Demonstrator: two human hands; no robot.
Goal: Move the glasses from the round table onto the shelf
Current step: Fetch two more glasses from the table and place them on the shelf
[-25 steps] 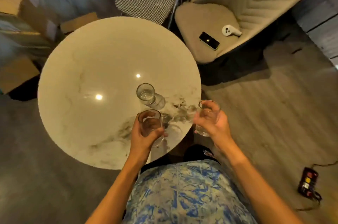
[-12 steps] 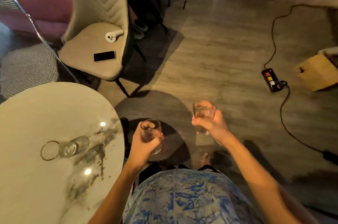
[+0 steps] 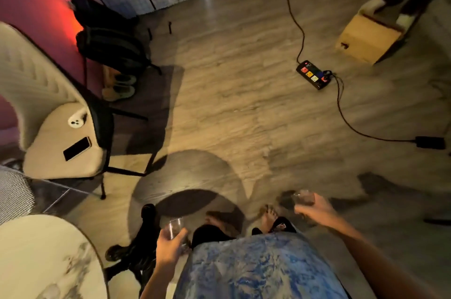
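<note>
One glass [image 3: 174,228] is gripped upright in the left hand [image 3: 168,248], another glass [image 3: 303,197] in the right hand [image 3: 314,209], both carried clear of the worktop [image 3: 36,250], presumably kept level for transport. No shelf is seen across the floor [image 3: 231,103].

Dim, warm room, pretty smeary

Motion blur on hands and floor [image 3: 244,103], red glow on left wall [image 3: 36,6], fisheye bending at edges.

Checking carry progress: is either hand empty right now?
No: the left hand holds a glass, the right hand another glass.
</note>
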